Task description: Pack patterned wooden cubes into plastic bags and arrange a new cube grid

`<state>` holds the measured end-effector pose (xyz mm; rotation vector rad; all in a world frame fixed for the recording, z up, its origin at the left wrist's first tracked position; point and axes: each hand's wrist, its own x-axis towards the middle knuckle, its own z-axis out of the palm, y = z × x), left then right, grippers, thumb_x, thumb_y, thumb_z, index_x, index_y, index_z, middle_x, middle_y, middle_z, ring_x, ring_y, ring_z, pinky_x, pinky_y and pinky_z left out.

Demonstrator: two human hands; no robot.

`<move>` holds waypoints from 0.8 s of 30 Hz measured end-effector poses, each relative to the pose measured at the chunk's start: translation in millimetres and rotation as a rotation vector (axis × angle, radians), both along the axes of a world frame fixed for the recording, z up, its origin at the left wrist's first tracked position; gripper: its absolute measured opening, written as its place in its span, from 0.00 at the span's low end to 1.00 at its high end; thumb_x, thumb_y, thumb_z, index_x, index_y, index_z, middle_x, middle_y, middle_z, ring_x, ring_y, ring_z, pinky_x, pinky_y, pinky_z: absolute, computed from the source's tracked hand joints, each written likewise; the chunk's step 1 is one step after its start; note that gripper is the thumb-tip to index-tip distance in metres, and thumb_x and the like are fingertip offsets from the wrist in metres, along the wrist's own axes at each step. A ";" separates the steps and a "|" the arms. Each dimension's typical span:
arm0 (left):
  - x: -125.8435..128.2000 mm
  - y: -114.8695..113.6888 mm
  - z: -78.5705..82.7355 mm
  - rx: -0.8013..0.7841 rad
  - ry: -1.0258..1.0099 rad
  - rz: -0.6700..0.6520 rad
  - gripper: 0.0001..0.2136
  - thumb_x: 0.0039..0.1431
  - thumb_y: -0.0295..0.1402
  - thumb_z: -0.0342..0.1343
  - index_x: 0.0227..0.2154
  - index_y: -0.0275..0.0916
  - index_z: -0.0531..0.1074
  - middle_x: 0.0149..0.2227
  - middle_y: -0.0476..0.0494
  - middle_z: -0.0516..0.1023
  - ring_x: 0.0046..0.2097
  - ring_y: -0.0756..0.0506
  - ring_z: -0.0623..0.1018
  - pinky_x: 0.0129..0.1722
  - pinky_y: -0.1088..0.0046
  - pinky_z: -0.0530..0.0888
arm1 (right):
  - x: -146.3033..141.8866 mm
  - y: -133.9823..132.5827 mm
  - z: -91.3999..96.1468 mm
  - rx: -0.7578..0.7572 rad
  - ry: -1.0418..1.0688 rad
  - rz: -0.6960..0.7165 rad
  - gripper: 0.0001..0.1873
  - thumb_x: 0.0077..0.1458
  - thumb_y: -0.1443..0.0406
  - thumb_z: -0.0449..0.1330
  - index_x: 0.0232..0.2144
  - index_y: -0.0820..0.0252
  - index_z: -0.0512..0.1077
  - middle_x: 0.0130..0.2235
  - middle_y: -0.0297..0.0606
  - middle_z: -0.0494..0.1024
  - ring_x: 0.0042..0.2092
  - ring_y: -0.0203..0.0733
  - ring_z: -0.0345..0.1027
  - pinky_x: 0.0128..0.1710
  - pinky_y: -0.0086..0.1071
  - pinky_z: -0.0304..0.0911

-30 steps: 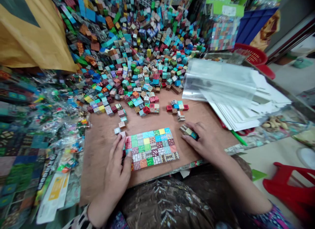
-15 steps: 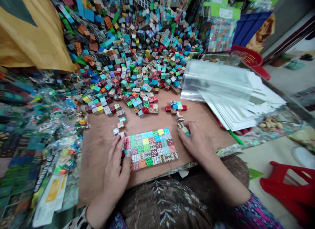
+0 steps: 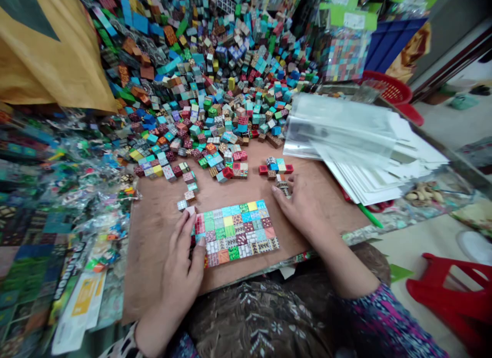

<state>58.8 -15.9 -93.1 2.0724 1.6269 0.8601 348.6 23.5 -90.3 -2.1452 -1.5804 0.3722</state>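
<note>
A flat rectangular block of small patterned cubes lies on the brown board, its tops showing many colours. My left hand grips its left edge, with the thumb near the close corner and the fingers along the side. Beside those fingertips, a few loose cubes trail away from me. Beyond the block's right end, my right hand is closed around a few small patterned cubes, thumb on one side and fingers on the other; the fingers partly hide them. Just past it sits a cluster of red, blue and patterned cubes.
A big heap of loose cubes covers the back. Clear plastic sleeves and white cards are stacked on the right. Small bagged parts lie left. A red stool stands at lower right; a red basket sits behind.
My right hand has moved away from me, from beside the block's right end to the cubes below the red and blue cluster. My left hand and the block stay put.
</note>
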 end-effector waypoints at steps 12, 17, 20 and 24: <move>-1.0 -0.8 0.0 -0.012 0.009 -0.011 0.22 0.68 0.36 0.47 0.64 0.47 0.60 0.68 0.41 0.62 0.68 0.42 0.63 0.69 0.54 0.57 | 8.2 15.2 -5.8 0.070 -0.111 0.040 0.17 0.63 0.54 0.49 0.43 0.58 0.70 0.40 0.51 0.74 0.42 0.57 0.69 0.39 0.50 0.66; -0.7 -1.4 0.6 -0.009 0.009 -0.012 0.22 0.68 0.36 0.47 0.64 0.46 0.60 0.68 0.40 0.62 0.68 0.43 0.63 0.69 0.54 0.57 | 15.6 3.1 -5.8 0.024 -0.138 0.038 0.17 0.64 0.54 0.49 0.40 0.58 0.71 0.40 0.51 0.74 0.44 0.58 0.70 0.40 0.49 0.65; -0.6 -1.6 0.3 -0.008 0.011 -0.009 0.22 0.68 0.37 0.47 0.64 0.46 0.61 0.68 0.40 0.62 0.68 0.42 0.63 0.69 0.53 0.57 | 11.9 -9.0 -2.1 -0.005 -0.139 0.116 0.17 0.65 0.54 0.49 0.43 0.58 0.71 0.41 0.50 0.73 0.45 0.57 0.70 0.41 0.47 0.66; -0.8 -1.3 0.2 -0.005 0.019 -0.006 0.22 0.68 0.37 0.47 0.64 0.45 0.61 0.67 0.40 0.63 0.68 0.42 0.63 0.69 0.54 0.58 | 7.3 -25.8 4.0 -0.015 -0.148 0.247 0.19 0.66 0.55 0.49 0.49 0.59 0.71 0.44 0.49 0.72 0.46 0.56 0.70 0.43 0.47 0.66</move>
